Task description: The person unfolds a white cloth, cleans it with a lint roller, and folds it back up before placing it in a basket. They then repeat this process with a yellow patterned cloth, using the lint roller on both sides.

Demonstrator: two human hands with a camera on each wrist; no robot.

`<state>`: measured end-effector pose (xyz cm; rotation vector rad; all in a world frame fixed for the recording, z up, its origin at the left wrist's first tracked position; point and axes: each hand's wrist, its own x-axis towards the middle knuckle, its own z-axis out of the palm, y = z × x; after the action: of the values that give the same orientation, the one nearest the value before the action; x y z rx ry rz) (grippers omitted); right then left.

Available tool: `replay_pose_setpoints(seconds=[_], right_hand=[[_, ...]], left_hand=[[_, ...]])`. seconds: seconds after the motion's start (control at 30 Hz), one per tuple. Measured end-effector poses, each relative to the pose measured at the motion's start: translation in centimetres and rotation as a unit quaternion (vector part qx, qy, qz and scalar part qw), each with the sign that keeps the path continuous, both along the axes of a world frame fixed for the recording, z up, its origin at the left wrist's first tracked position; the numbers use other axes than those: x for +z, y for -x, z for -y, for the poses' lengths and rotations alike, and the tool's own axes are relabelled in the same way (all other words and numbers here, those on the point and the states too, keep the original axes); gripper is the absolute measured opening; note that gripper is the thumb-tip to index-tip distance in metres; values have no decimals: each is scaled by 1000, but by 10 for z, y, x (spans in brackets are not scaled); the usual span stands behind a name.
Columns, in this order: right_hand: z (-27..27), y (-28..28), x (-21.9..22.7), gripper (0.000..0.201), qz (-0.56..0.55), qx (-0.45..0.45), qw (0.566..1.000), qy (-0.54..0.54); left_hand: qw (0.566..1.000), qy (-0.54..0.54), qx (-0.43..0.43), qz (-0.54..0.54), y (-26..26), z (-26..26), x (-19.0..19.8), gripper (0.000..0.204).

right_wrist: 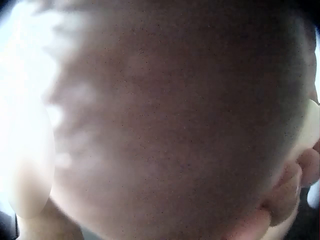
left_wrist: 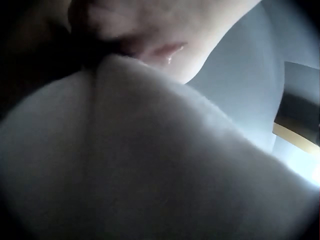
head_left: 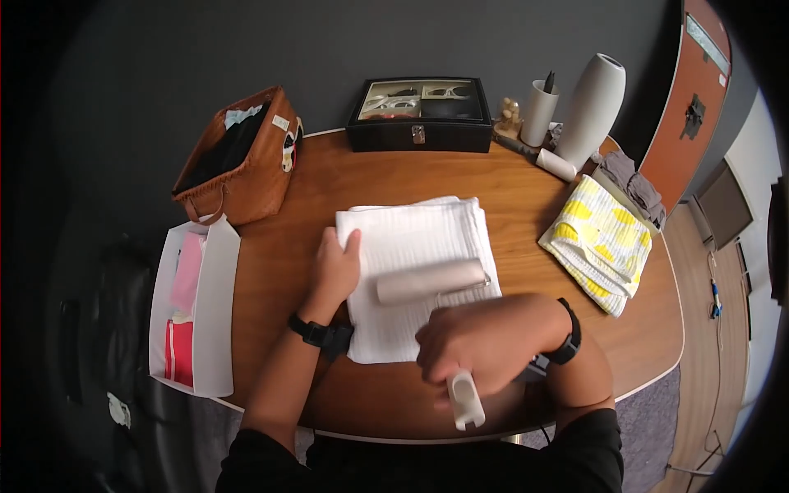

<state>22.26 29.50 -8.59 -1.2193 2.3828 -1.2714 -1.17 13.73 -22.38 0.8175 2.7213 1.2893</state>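
Step in hand, seemingly: running a lint roller (head_left: 431, 281) over the folded white towel (head_left: 411, 230) on the counter (head_left: 279, 246). Drum's long axis lies left-right, right end slightly farther off; handle (head_left: 465, 403) points back toward the person. Right hand (head_left: 493, 338) grasps handle; left hand (head_left: 335, 271) at towel's left edge, pinching or resting, can't tell. Next stroke likely wants even pressure, cloth steadied.

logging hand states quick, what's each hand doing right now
Left hand: at the white cloth's left edge; gripping or just resting, cannot tell.
Right hand: closed, holding the lint roller by its handle.
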Motion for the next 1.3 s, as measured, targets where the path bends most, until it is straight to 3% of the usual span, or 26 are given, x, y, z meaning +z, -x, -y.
replay_pose_setpoints(seconds=[0.1, 0.23, 0.33, 0.4, 0.53, 0.63, 0.7, 0.8, 1.0, 1.13, 1.3], right_hand=[[21, -4, 0, 43, 37, 57, 998, -16], [12, 12, -11, 42, 1, 38, 998, 52], [-9, 37, -21, 39, -11, -32, 999, 41], [-20, 58, -47, 32, -91, -120, 989, -9], [-18, 64, -47, 30, -80, -140, 987, -19], [0, 46, -21, 30, -23, -71, 997, 7], [17, 20, -3, 35, 74, 7, 997, 4], [30, 0, 11, 36, 77, 64, 995, 10], [-6, 42, -25, 50, 58, -23, 992, 112], [-48, 73, -45, 43, -40, -145, 983, 102], [-15, 45, -17, 48, 36, -85, 993, 79]], left_hand=[[999, -22, 32, 1, 3, 25, 2, 46], [990, -142, -10, 19, 17, 36, -26, 43], [994, -105, -19, 34, 10, 35, -12, 45], [996, -82, -18, 38, 10, 36, -10, 47], [997, -69, -27, 29, 12, 35, -13, 49], [998, -56, -24, 34, 8, 37, -6, 49], [997, -71, -26, 30, 10, 37, -10, 48], [995, -85, -27, 33, 11, 36, -12, 46], [997, -74, -29, 16, 10, 35, -9, 39], [997, -58, -32, 46, 6, 36, 1, 39], [997, -66, -33, 38, 7, 38, -2, 38]])
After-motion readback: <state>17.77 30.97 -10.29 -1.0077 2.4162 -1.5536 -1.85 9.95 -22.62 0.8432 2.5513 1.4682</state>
